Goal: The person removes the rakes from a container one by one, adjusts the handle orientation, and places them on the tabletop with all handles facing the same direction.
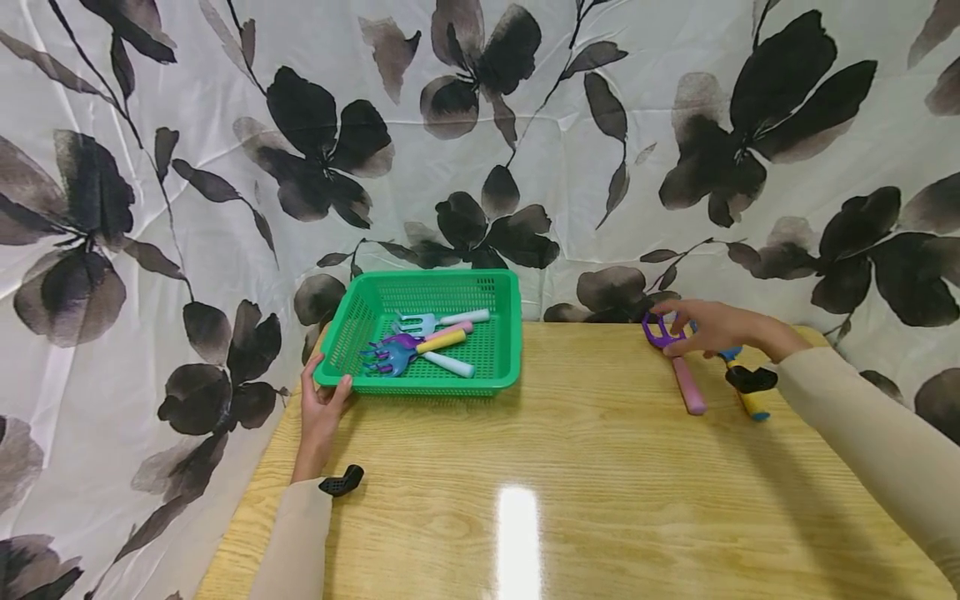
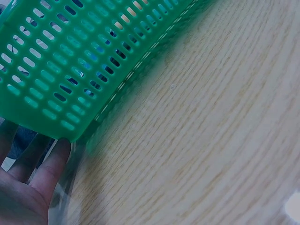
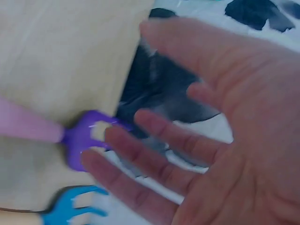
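Observation:
In the head view my left hand (image 1: 321,417) touches the near left corner of a green plastic basket (image 1: 420,385), with straight, spread fingers and the thumb against it. Several small toy hand forks lie in the basket, among them a blue one with a yellow handle (image 1: 442,340). Over on the right, my right hand (image 1: 716,323) hovers above a purple toy hand fork with a pink handle (image 1: 687,386). Its fingers are spread and hold nothing in the right wrist view. Beside that fork lies a blue one with a yellow handle (image 1: 752,403), partly hidden by the wrist.
Both forks at the right lie on a light wooden table (image 1: 600,467), heads toward its far edge. A white floral cloth (image 1: 600,167) hangs behind the table and along its left side. Black wrist cameras (image 1: 342,481) sit on both wrists.

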`<action>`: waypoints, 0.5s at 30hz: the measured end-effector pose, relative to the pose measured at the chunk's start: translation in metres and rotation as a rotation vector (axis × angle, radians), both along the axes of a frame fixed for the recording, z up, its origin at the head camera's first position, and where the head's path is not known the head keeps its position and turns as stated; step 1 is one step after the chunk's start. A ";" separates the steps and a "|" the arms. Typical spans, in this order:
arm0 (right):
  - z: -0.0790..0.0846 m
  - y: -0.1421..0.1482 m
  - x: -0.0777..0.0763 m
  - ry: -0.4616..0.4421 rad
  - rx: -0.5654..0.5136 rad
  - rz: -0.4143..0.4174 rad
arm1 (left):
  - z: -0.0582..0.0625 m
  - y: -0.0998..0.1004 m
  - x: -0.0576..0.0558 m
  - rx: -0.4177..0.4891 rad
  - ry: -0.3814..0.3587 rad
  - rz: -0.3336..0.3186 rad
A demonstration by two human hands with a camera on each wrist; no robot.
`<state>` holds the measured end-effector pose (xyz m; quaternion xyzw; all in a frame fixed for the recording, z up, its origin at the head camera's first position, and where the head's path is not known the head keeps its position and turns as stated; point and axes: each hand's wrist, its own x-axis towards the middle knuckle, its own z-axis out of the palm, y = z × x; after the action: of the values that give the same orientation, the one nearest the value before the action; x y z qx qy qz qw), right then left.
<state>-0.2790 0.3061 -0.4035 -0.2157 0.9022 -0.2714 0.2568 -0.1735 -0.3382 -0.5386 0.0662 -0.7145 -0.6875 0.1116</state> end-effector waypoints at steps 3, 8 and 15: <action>0.014 -0.016 -0.011 0.054 -0.005 0.056 | 0.000 -0.001 -0.001 -0.010 -0.004 -0.001; 0.034 -0.047 -0.028 0.148 -0.045 0.170 | -0.001 -0.001 -0.001 -0.007 -0.014 -0.002; 0.051 -0.108 -0.050 0.239 -0.105 0.247 | 0.000 0.000 0.000 0.014 -0.003 -0.005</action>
<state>-0.3290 0.1984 -0.3523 -0.3685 0.8777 -0.2568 0.1673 -0.1739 -0.3380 -0.5382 0.0662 -0.7102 -0.6925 0.1084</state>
